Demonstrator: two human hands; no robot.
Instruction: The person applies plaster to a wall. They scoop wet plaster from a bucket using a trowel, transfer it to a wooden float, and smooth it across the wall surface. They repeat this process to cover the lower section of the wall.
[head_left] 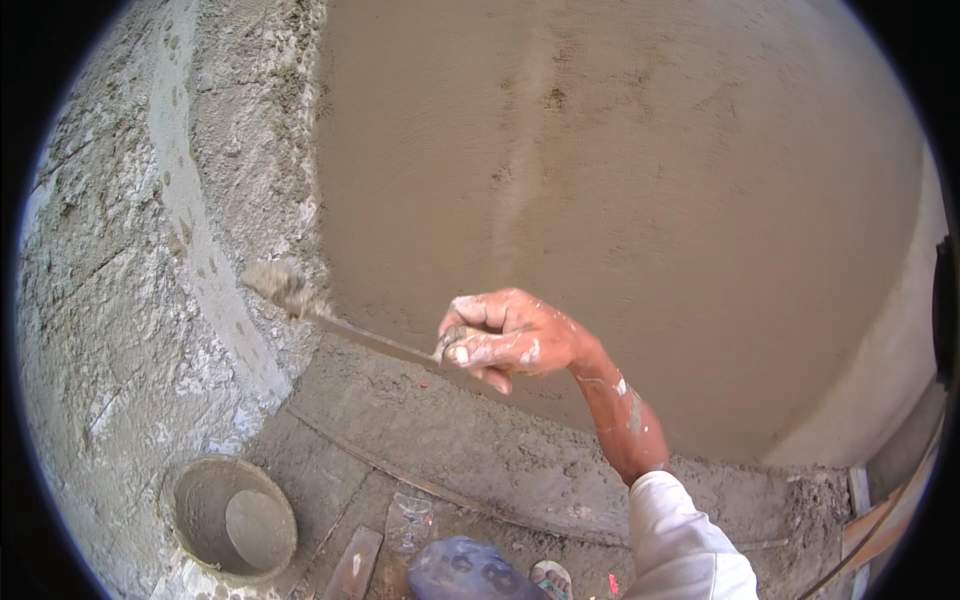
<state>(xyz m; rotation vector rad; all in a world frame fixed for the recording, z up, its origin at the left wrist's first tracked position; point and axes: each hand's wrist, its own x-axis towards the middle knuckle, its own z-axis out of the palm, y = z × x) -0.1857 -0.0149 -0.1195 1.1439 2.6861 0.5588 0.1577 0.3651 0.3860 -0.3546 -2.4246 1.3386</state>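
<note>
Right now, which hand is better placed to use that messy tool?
The right hand, most likely: it grips the tool, whose far end carries a lump of wet-looking mortar. The left hand is out of view.

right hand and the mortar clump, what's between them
In the head view, a thin trowel blade runs from the right hand to the mortar clump.

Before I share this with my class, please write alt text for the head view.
A mortar-spattered right hand holds a trowel carrying wet mortar before a wall, smooth right, rough left; a bucket stands lower left.
</note>
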